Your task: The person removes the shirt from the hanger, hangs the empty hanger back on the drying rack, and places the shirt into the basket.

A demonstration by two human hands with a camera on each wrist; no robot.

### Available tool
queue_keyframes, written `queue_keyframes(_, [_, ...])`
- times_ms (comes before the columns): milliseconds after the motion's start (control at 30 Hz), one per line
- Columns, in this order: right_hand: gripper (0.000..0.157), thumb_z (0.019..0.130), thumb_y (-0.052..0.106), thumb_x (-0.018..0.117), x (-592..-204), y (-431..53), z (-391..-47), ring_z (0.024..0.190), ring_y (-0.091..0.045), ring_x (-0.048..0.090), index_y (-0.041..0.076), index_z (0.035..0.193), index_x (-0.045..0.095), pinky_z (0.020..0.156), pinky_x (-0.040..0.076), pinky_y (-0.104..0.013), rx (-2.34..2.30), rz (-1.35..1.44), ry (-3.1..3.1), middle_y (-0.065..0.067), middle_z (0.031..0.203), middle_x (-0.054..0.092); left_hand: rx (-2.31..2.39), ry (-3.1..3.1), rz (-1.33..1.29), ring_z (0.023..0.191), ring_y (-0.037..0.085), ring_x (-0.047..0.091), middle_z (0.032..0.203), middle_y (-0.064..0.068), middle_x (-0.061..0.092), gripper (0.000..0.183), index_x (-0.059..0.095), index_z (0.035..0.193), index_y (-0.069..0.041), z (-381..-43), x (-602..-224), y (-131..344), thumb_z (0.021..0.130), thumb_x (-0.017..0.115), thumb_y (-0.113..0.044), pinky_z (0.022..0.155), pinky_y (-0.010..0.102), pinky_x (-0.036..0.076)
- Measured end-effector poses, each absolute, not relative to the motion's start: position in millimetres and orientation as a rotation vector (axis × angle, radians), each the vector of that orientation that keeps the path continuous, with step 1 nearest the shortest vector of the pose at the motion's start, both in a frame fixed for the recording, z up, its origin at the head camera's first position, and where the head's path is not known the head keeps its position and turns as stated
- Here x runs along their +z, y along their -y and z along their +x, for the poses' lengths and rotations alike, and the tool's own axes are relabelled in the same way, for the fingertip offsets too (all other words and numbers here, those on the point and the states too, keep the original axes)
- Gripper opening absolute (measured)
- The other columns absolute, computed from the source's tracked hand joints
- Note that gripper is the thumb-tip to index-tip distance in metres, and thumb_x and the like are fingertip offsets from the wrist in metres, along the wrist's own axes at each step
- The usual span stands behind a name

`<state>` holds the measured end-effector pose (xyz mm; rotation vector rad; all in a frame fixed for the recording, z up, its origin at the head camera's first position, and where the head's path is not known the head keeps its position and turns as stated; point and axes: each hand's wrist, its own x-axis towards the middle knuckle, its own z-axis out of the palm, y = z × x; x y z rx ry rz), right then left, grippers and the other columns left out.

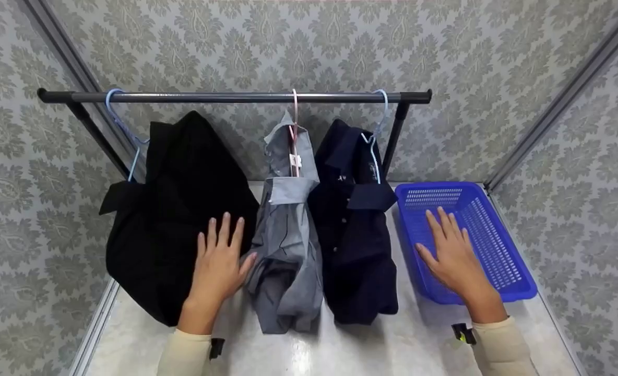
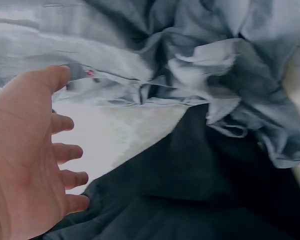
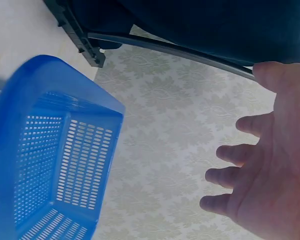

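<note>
Three shirts hang from a rail: a black shirt [image 1: 178,209] on a blue hanger [image 1: 126,125] at left, a grey shirt [image 1: 288,224] on a pink hanger [image 1: 295,115] in the middle, and a navy shirt [image 1: 356,235] on another blue hanger [image 1: 376,136] at right. My left hand [image 1: 217,266] is spread between me and the black shirt, its thumb beside the grey one; whether it touches cloth I cannot tell. Over the blue basket [image 1: 520,292] my right hand [image 1: 455,256] hovers with fingers extended. Neither hand holds anything.
The dark metal rail [image 1: 225,97] spans the back on angled legs, its right post [image 1: 396,136] standing behind the navy shirt. Patterned walls [image 1: 575,183] enclose the pale tabletop [image 1: 361,350] on three sides. Openwork walls form the basket at the right edge.
</note>
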<state>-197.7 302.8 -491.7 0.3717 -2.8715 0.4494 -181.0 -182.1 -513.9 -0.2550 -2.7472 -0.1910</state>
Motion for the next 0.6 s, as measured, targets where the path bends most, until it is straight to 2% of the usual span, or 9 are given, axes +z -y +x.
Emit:
queue_keyframes(300, [0.069, 0.097, 0.039, 0.052, -471.6, -300.7, -197.6, 0.146, -0.041, 0.019, 0.018, 0.155, 0.02, 0.11, 0.02, -0.068, 0.57, 0.497, 2.8, -0.015, 0.16, 0.019, -0.197, 2.663, -0.274, 0.143, 0.046, 0.024, 0.157, 0.018, 0.026, 0.076, 0.033, 0.15, -0.013, -177.0, -482.8, 185.4, 0.089, 0.061, -0.048, 0.109, 0.065, 0.026])
queue_keyframes(600, [0.067, 0.096, 0.036, 0.055, -456.0, -294.1, -195.8, 0.146, -0.04, 0.022, 0.015, 0.153, 0.025, 0.11, 0.024, -0.065, 0.491, 0.556, 2.747, -0.014, 0.16, 0.023, -0.224, 2.664, -0.256, 0.143, 0.046, 0.025, 0.158, 0.018, 0.025, 0.077, 0.029, 0.152, -0.015, -170.0, -455.8, 189.5, 0.09, 0.06, -0.048, 0.11, 0.066, 0.025])
